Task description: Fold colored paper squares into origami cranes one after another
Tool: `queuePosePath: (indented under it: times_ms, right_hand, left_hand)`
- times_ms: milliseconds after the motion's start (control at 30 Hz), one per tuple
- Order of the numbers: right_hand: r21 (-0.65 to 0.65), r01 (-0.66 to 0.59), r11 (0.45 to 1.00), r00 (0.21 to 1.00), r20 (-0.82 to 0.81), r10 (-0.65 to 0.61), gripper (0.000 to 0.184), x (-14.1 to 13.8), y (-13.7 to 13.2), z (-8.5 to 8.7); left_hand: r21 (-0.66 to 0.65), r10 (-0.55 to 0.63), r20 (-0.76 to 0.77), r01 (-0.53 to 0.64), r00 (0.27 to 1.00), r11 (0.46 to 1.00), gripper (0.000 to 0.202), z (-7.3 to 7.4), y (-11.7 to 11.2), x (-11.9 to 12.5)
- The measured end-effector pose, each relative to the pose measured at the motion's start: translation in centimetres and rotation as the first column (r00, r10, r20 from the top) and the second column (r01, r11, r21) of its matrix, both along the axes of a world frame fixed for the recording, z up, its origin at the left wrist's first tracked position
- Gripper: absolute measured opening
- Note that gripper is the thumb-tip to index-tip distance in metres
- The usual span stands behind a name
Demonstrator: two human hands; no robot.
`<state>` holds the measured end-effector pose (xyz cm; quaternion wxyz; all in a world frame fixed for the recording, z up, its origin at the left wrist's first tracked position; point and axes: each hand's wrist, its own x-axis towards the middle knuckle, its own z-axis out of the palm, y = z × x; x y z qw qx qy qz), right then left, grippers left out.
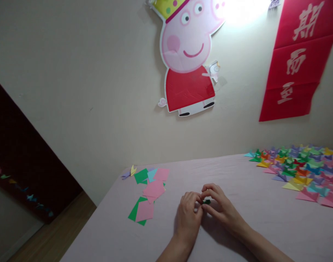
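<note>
On the pink wall-side table (253, 229), right hand (221, 209) pinches seemingly green paper (207, 201).

Two hands (188, 215) (220, 204), one green paper (207, 201), one pig cutout (188, 58), one red banner (297, 62)

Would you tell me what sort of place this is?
Probably a room in a home, set up for paper crafts: a cartoon pig cutout and red banner on the wall, paper squares and folded paper figures on the table, the left hand and right hand pinching a green paper.
</note>
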<state>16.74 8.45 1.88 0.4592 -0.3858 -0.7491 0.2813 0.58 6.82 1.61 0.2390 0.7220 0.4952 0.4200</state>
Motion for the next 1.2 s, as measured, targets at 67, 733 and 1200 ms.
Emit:
queuePosePath:
  times_ms: [67, 733, 1200]
  right_hand:
    - [0.033, 0.001, 0.999, 1.0, 0.016, -0.001, 0.006, 0.0, 0.0, 0.0]
    - [-0.222, 0.017, 0.975, 1.0, 0.022, -0.012, 0.009, 0.1, 0.3, -1.2]
    - [0.06, -0.129, 0.99, 0.876, 0.474, 0.085, 0.032, 0.5, -0.4, 0.4]
  left_hand:
    - [-0.003, 0.027, -0.06, -0.027, 0.998, 1.0, 0.019, 0.0, -0.1, 0.0]
    - [-0.236, 0.111, 0.195, -0.063, 0.975, 0.97, 0.003, 0.1, 0.5, -0.1]
    - [0.012, 0.058, -0.392, -0.058, 0.918, 0.998, 0.027, 0.6, -0.4, -0.6]
